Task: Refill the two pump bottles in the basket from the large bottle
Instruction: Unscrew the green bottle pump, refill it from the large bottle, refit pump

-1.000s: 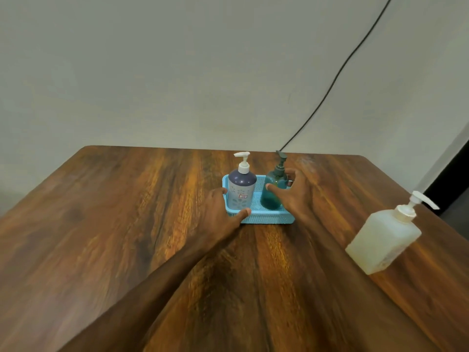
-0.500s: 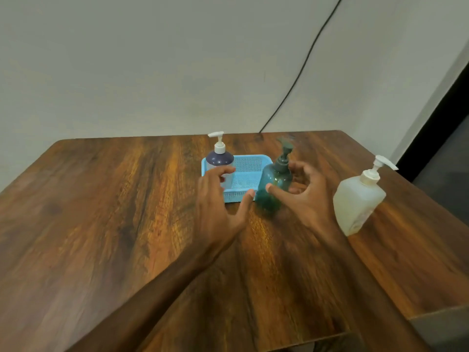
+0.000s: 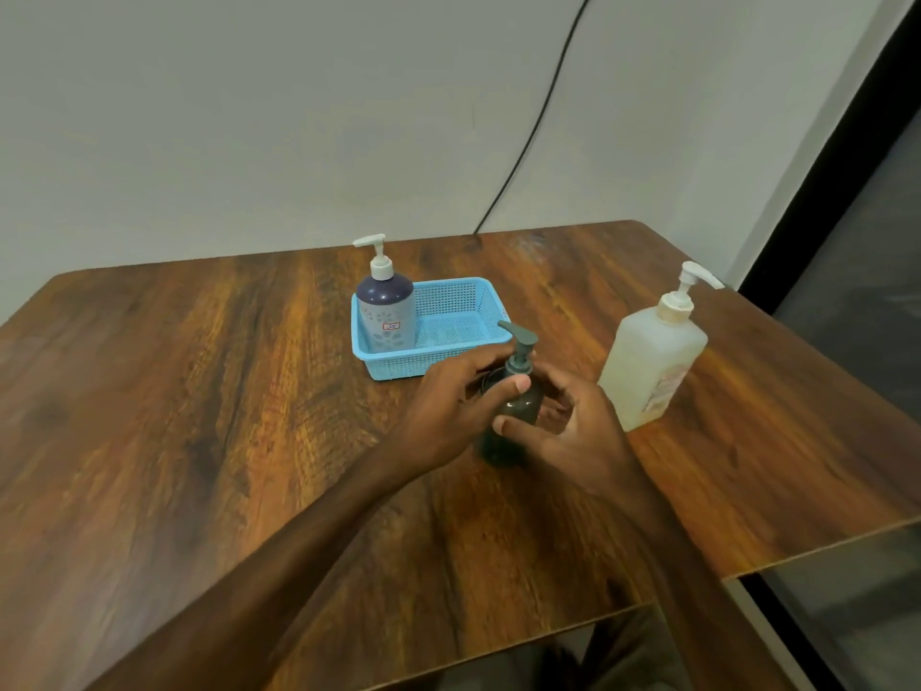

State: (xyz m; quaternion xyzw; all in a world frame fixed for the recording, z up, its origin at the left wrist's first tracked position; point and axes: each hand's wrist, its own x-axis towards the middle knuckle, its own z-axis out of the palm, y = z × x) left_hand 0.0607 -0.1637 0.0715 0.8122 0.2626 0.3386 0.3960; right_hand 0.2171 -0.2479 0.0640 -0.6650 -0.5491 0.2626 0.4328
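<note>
A dark green pump bottle (image 3: 518, 411) stands on the wooden table (image 3: 199, 416), just in front of the blue mesh basket (image 3: 448, 311). My left hand (image 3: 448, 411) grips its neck below the pump. My right hand (image 3: 573, 431) wraps around its body from the right. A purple pump bottle with a white pump (image 3: 384, 311) stands upright in the basket's left end. The large translucent white pump bottle (image 3: 653, 356) stands on the table to the right of my hands, apart from them.
A black cable (image 3: 538, 117) runs down the wall behind the table. The table's right edge (image 3: 822, 541) and near corner lie close to my right arm, with dark floor beyond.
The green bottle has come out of the basket's right end and now stands on the table in front of it. My left hand moved from the basket onto the bottle's neck.
</note>
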